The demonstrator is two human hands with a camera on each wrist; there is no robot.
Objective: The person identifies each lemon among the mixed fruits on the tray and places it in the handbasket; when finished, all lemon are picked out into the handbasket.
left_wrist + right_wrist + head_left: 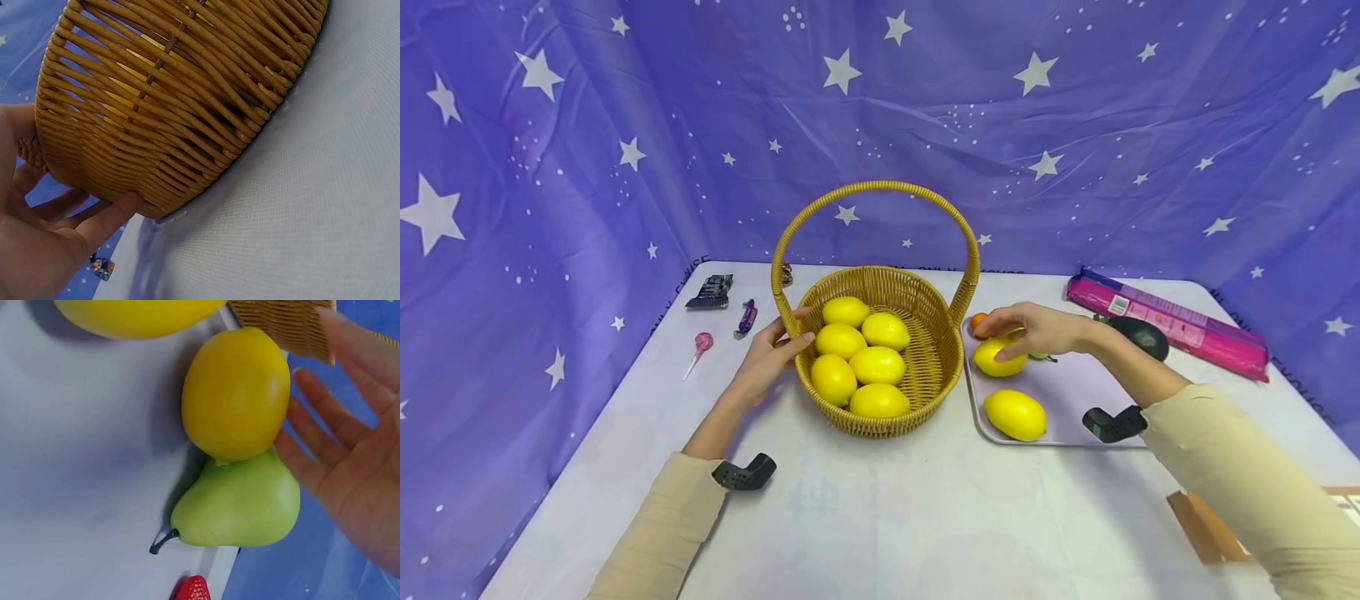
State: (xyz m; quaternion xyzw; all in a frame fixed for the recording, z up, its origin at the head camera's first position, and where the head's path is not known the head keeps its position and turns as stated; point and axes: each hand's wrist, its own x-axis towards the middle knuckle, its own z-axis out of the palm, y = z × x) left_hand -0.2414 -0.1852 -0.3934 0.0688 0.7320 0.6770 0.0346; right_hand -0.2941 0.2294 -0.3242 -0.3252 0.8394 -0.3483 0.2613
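A wicker basket [868,429] with a tall arched handle holds several yellow lemons [878,366]. My left hand [767,358] grips its left side by the handle's foot, a digit over the rim. In the left wrist view, fingers [112,219] of that hand touch the woven outer wall. My right hand [1037,327] reaches over a lemon [1000,358] on the pale tray [1075,400]. The right wrist view shows its fingers spread beside this lemon [237,394], not curled round it. A green pear [244,506] touches the lemon. Another lemon [1015,415] lies nearer the tray's front edge.
Left of the basket lie a pink lollipop [703,342], a purple-wrapped candy [746,319] and a black packet [711,292]. A dark green avocado-like item [1141,337] and a long pink package [1172,325] are at right. A red strawberry [192,589] shows near the pear.
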